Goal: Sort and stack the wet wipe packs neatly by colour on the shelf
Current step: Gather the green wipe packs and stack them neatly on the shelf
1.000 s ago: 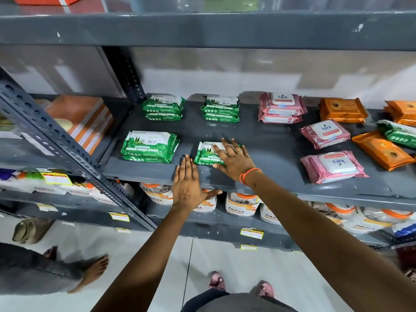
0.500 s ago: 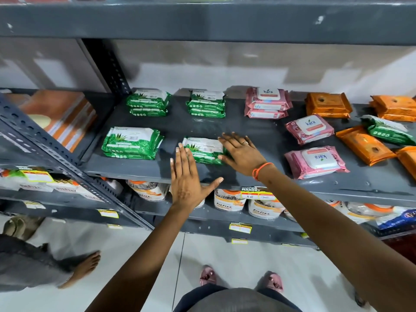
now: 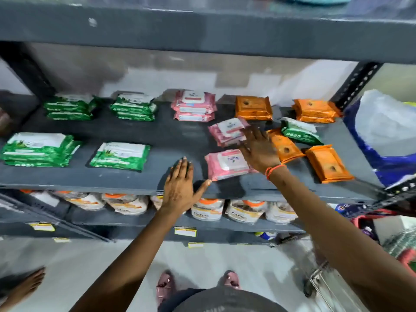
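On the grey shelf [image 3: 171, 136] green wipe packs lie left: two back stacks [image 3: 69, 106] [image 3: 134, 106], a front stack [image 3: 38, 149] and a single pack [image 3: 120, 155]. A pink stack [image 3: 193, 105] stands at the back middle, with two loose pink packs [image 3: 227, 131] [image 3: 225, 164] in front of it. Orange stacks [image 3: 253, 108] [image 3: 315, 110] are at the back right, loose orange packs [image 3: 286, 148] [image 3: 327, 163] in front, and one green pack [image 3: 300, 131] among them. My left hand [image 3: 180, 188] rests flat and open on the shelf's front edge. My right hand [image 3: 258, 147] hovers open over the loose pink and orange packs.
A blue and white bag [image 3: 387, 140] fills the shelf's right end. White pouches [image 3: 207, 208] line the shelf below. Another person's bare foot [image 3: 29, 284] is at the lower left. A metal trolley [image 3: 326, 282] stands at the lower right.
My right hand has left the single green pack and swung right over the pink and orange packs. The view has panned right. My left hand stays on the shelf edge.
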A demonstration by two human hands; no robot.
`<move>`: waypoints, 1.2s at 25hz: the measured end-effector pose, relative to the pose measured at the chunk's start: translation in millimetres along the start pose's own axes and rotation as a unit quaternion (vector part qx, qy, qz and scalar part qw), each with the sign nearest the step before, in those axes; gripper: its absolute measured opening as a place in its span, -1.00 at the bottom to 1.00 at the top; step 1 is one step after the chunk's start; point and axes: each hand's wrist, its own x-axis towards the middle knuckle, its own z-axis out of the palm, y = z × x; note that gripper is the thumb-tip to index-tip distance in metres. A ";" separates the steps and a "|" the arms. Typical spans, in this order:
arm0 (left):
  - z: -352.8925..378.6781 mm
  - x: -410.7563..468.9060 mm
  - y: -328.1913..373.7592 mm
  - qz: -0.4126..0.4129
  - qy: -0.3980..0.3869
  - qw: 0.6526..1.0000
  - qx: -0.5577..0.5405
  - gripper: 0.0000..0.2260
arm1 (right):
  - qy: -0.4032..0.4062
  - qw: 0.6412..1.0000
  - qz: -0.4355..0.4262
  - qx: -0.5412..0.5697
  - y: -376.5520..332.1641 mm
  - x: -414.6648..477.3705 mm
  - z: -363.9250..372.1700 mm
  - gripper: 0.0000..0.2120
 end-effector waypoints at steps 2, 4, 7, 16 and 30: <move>1.0 0.8 7.5 -0.011 0.000 1.000 -0.001 -0.08 | 0.054 0.997 0.062 0.001 41.0 0.5 -10.0 -0.62; 0.6 1.0 7.6 -0.020 -0.002 1.000 0.000 -0.08 | 0.087 0.990 0.100 -0.037 71.0 12.5 -24.3 -0.53; -0.7 0.6 6.1 -0.026 0.001 1.000 0.009 -0.10 | 0.060 0.978 0.196 -0.036 104.5 25.7 -35.9 -0.39; 1.9 -0.2 5.1 -0.031 0.012 0.999 0.031 -0.14 | -0.135 0.976 0.168 -0.011 148.2 60.8 -69.0 -0.32; -2.4 -0.8 -1.0 -0.009 0.011 1.000 0.004 -0.09 | 0.093 0.979 0.029 -0.181 28.9 53.1 -55.4 -0.54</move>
